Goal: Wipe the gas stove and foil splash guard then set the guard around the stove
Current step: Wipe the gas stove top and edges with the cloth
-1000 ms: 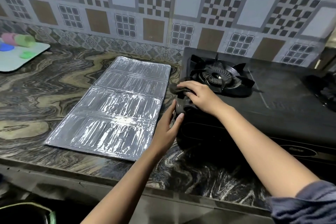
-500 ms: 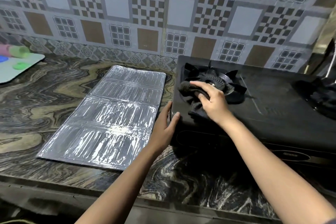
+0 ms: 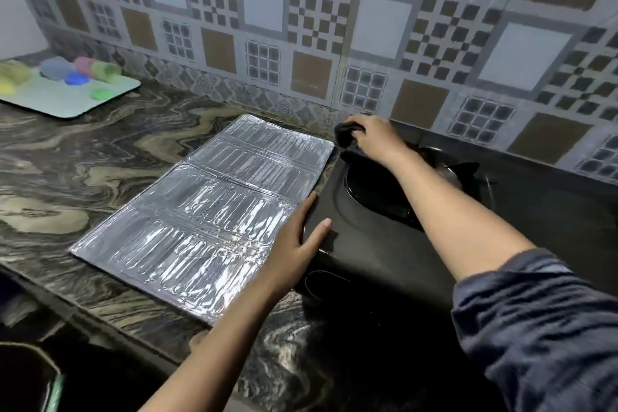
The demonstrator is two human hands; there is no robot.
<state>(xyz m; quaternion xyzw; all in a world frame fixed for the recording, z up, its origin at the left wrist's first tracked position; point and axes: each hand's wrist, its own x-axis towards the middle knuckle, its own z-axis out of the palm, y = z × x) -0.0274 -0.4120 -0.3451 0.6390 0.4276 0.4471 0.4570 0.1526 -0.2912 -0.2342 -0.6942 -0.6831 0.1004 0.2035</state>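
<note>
The black gas stove (image 3: 384,254) sits on the marbled counter at the right, its left burner (image 3: 448,170) partly hidden by my right forearm. My right hand (image 3: 374,139) grips a dark cloth (image 3: 346,135) at the stove's back left corner. My left hand (image 3: 297,244) rests on the stove's front left edge, thumb on top and fingers along the side. The silver foil splash guard (image 3: 207,211) lies flat on the counter just left of the stove.
A pale tray (image 3: 67,100) with several coloured plastic pieces stands at the back left of the counter (image 3: 67,170). A patterned tiled wall (image 3: 301,27) rises right behind the stove. The counter's front edge runs along the bottom left.
My right hand has slid the cloth from the burner's front left back to the stove's rear left corner. The left hand has stayed on the stove's edge. The view has shifted left.
</note>
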